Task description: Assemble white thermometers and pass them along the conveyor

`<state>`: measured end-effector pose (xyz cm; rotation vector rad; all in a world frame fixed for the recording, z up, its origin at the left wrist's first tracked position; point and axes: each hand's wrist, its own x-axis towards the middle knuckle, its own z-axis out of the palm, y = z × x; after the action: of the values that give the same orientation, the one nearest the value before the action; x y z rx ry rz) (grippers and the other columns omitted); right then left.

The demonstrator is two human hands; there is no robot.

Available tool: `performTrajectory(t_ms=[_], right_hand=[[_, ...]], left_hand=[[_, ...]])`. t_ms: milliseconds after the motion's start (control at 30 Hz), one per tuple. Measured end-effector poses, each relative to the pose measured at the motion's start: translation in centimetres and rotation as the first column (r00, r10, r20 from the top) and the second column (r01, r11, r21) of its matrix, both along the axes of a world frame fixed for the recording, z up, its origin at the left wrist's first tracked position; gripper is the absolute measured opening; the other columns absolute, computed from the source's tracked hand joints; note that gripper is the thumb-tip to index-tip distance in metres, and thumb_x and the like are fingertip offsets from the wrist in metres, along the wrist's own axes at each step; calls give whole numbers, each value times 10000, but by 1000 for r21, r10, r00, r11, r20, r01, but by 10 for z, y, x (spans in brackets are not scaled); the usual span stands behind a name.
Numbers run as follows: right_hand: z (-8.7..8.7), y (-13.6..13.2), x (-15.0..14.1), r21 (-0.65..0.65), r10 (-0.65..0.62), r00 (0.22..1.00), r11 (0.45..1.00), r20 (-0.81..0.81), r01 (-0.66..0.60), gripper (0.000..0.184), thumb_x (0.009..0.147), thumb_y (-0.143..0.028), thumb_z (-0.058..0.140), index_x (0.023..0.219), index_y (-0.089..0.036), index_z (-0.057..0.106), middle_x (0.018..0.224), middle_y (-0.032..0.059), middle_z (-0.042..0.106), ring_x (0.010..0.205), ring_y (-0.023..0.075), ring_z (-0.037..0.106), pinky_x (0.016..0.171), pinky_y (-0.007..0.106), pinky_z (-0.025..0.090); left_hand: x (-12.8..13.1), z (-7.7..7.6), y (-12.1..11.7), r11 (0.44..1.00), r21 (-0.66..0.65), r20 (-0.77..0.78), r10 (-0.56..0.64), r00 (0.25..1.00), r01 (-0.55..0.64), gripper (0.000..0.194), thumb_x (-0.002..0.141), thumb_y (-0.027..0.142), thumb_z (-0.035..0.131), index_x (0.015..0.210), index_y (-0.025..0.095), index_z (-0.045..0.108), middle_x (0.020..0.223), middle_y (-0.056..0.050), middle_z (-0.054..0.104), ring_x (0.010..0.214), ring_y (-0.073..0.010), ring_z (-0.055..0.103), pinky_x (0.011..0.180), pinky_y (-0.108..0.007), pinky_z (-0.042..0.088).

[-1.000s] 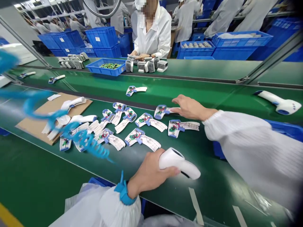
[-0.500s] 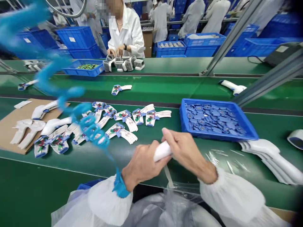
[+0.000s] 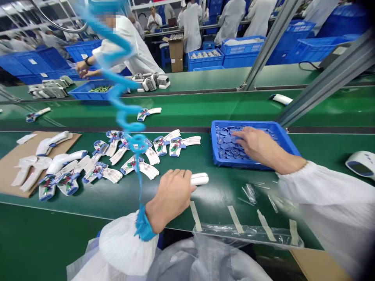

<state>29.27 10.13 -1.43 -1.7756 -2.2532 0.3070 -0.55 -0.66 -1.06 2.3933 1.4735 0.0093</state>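
Observation:
My left hand point(image 3: 170, 195) is closed round a white thermometer housing point(image 3: 199, 179), whose handle end sticks out to the right over the green bench. A blue wrist strap with a coiled blue cord point(image 3: 125, 113) runs up from that wrist. My right hand point(image 3: 256, 145) reaches into the blue tray point(image 3: 288, 145) of small blue round parts point(image 3: 225, 144); its fingers curl down among them and what they pinch is hidden. Several open housing halves with circuit boards point(image 3: 137, 156) lie left of the tray.
A brown cardboard sheet point(image 3: 7, 171) with white housings lies at the left. Tape strips point(image 3: 234, 218) hold a clear bag at the bench's front edge. A finished thermometer point(image 3: 361, 164) lies far right. A person in white point(image 3: 129, 43) works across the conveyor beside blue crates.
My right hand left the white housing and moved right into the blue tray. My left hand still holds the housing, now lower on the bench. The view shifted slightly right.

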Motion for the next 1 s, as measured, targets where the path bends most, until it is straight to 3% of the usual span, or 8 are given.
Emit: performTrajectory(t_ms=[133,267,367,433,567,667,867,1000], right_hand=[[24,-37,-10,-97,-111,918,992,-380,79,419,991,-456,541,1263,-214,750,865,82,755,760,252,720,815,442,572],[34,-84,-46,-343,-289,580,939,-762,17,553,881,-611,709,1245,-197,749,699,23,703,648,181,657,714,355,571],[29,-105,-70,-397,-378,359,918,-853,23,572,835,-642,764,1188,-192,758,652,-1,662,597,139,595,640,300,546],[23,-113,-77,-395,-400,292,915,-869,75,546,806,-646,794,1109,-192,773,671,6,665,614,135,592,622,287,536],[11,-121,-79,-356,-375,290,927,-881,118,475,749,-610,853,984,-204,779,922,76,754,810,196,688,729,339,590],[8,-126,-76,-291,-332,293,940,-896,175,394,738,-576,862,914,-234,776,1087,96,759,896,244,721,787,408,628],[13,-130,-74,-153,-203,611,979,-765,134,329,888,-498,715,1114,-272,794,1193,69,774,924,244,739,836,415,632],[5,-137,-78,-75,-185,761,981,-622,177,396,966,-491,554,1119,-208,786,1029,70,805,808,227,740,808,376,599]], left_hand=[[-1,9,4,956,-247,436,254,864,-157,311,1070,467,496,1140,212,659,884,-14,720,761,-200,632,682,-312,420],[20,6,-1,939,-307,661,328,675,-155,321,1046,473,555,1220,224,661,946,-1,717,798,-163,619,724,-271,441],[36,0,-6,947,-279,706,313,635,-158,356,1043,494,559,1255,228,664,1029,-11,723,855,-166,618,783,-272,459],[41,-2,-8,948,-280,724,310,616,-149,371,1044,505,557,1274,234,664,1043,-8,722,859,-162,611,791,-268,465],[41,0,-9,936,-340,755,329,566,-91,399,1047,498,554,1328,231,648,1024,-4,722,849,-153,616,786,-254,480],[38,6,-8,929,-369,733,310,606,-29,390,1052,475,542,1334,227,648,1047,-10,740,884,-168,640,799,-262,484],[38,11,-6,973,-229,614,177,769,-41,342,1066,428,510,1310,238,658,1095,-19,758,936,-198,669,866,-303,474],[41,1,-4,994,-74,471,103,876,-77,272,1044,390,523,1137,217,711,954,-36,760,833,-215,672,805,-330,468]])
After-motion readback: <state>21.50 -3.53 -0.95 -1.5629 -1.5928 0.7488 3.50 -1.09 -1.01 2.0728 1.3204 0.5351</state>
